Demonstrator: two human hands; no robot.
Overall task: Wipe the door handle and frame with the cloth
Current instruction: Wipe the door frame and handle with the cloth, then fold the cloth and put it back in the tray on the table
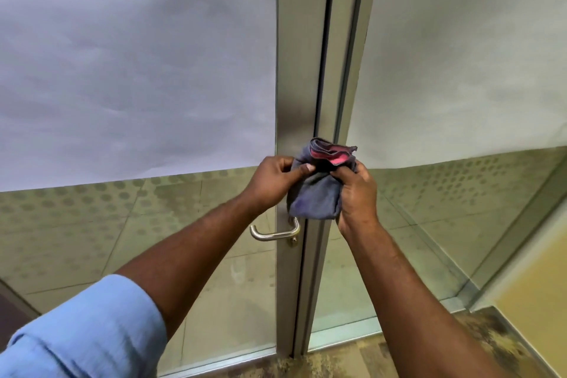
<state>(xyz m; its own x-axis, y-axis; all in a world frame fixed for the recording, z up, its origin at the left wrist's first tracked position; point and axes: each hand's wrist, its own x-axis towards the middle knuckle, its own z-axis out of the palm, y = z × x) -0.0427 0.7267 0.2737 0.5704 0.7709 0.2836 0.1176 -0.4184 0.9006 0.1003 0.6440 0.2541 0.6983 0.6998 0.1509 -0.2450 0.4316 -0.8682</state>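
Up against the metal door frame (302, 77), between the two frosted glass panels, I have the cloth (317, 193) bunched in both hands at about chest height. My left hand (274, 179) pinches its upper left edge, thumb pressed over the fold, while my right hand (357, 193) is closed round the right side with the fingers curled into the fabric. It is a grey-blue cloth with a pink inner face showing at the top, and I seem to be folding or gathering it into a pad, not wiping yet. Whether it touches the frame behind I cannot tell; it sits in front of the upright. Just below it is the door handle (274, 232), a steel lever jutting left from the frame, bare and untouched by either hand. So I judge this to be the readying step, with both handle and frame still to do. Next I would need one hand to take the pad firmly, bring it down onto the lever and wrap round it.
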